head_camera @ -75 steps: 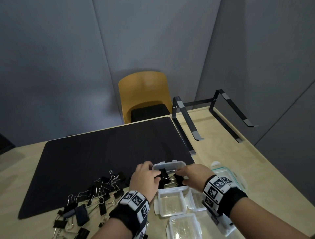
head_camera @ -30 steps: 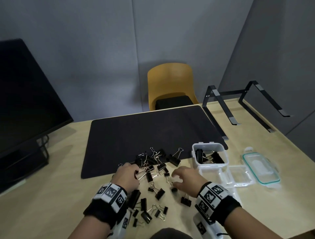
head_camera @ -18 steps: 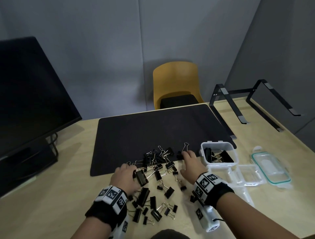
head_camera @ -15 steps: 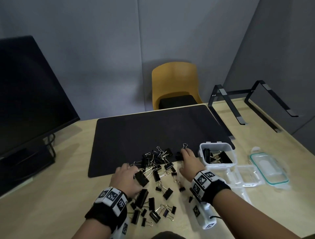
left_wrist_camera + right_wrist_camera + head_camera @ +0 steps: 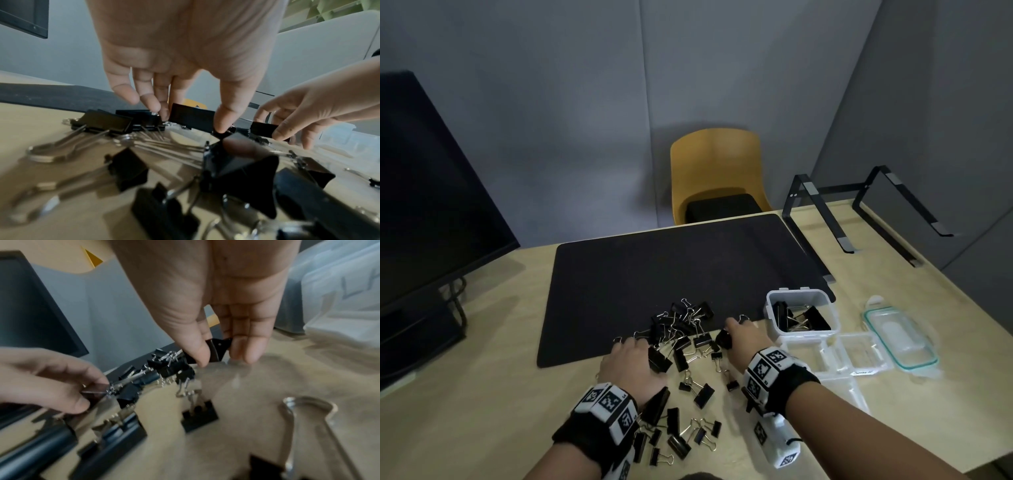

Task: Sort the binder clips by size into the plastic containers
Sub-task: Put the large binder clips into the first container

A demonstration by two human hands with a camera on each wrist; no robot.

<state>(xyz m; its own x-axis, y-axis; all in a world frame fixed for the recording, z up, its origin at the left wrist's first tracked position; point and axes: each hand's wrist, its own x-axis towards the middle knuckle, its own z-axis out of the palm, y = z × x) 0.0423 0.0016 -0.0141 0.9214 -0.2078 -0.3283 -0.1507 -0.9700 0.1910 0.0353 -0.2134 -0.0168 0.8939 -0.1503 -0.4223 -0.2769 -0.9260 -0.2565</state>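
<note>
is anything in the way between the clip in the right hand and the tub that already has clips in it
Nothing visible. The right hand pinches a binder clip at the pile's right edge, and the open container holding clips stands just to its right, lidless. Only bare table and mat edge lie between them.

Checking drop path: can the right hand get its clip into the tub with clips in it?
Probably yes. The right hand pinches a clip; the open tub sits just beside it, lid off, nothing between.
</note>
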